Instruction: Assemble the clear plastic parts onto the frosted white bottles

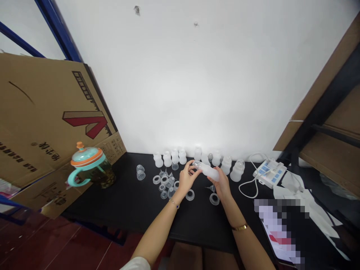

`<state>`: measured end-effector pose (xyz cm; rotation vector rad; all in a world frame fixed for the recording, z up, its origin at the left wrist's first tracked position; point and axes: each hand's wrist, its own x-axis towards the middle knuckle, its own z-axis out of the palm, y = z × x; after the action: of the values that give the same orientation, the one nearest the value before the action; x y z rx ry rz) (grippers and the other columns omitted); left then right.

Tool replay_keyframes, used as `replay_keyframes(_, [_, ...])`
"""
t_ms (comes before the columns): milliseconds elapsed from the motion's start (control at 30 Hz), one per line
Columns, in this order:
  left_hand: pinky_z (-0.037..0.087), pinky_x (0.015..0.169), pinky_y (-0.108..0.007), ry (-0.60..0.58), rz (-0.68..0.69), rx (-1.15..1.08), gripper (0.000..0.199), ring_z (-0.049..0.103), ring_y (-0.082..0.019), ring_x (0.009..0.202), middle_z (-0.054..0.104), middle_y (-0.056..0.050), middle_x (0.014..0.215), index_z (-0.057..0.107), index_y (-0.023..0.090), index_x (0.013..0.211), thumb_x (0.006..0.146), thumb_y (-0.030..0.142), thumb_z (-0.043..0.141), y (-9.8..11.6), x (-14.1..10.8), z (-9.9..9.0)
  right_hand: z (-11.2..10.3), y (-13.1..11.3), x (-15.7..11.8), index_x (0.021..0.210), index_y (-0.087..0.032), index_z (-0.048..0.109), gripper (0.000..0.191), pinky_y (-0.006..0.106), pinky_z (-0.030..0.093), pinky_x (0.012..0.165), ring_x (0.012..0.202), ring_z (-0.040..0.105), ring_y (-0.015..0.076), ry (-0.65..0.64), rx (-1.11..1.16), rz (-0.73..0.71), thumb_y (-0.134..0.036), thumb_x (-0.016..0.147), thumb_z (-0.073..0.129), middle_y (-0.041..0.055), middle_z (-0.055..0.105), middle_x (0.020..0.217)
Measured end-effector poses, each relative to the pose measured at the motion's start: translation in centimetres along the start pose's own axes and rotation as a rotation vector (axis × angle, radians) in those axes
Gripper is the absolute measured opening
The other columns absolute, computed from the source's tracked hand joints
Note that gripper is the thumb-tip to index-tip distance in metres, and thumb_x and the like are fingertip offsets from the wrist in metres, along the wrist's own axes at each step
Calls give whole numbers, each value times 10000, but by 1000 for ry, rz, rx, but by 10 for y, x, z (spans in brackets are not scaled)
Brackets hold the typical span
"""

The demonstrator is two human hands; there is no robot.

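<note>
Left hand (186, 178) and right hand (222, 186) are both curled snugly around a frosted plastic bottle (207, 171), held sideways just above the black bench (135, 210). Clear plastic rings (214, 199) lie close by, more bottles (181, 156) lined up behind.

my fingers (191, 167) have little room ahead: a row of frosted bottles (216, 159) stands across the bench (123, 210), just past the bottle (210, 171) i'm holding. left of my left hand (186, 180), loose rings and funnels (164, 183) crowd the way to a lidded cup (92, 165). right of my right hand (222, 187), a white cable (249, 191) loops before the pump unit (269, 173). toward me there's open bench, though the gaps between the rings look tight from here.
</note>
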<state>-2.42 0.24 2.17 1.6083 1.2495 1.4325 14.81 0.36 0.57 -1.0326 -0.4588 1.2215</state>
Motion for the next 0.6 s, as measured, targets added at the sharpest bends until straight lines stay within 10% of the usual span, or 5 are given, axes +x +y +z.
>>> replay_keyframes(600, [507, 655, -270, 49, 8, -89, 590, 635, -139, 669, 762, -71, 979, 605, 196, 1276, 784, 461, 791, -1, -1, 2, 1, -2, -3, 860, -225, 701, 323, 303, 640, 621, 1055, 686, 291, -8, -46, -50, -515, 727, 751, 51, 723, 1002])
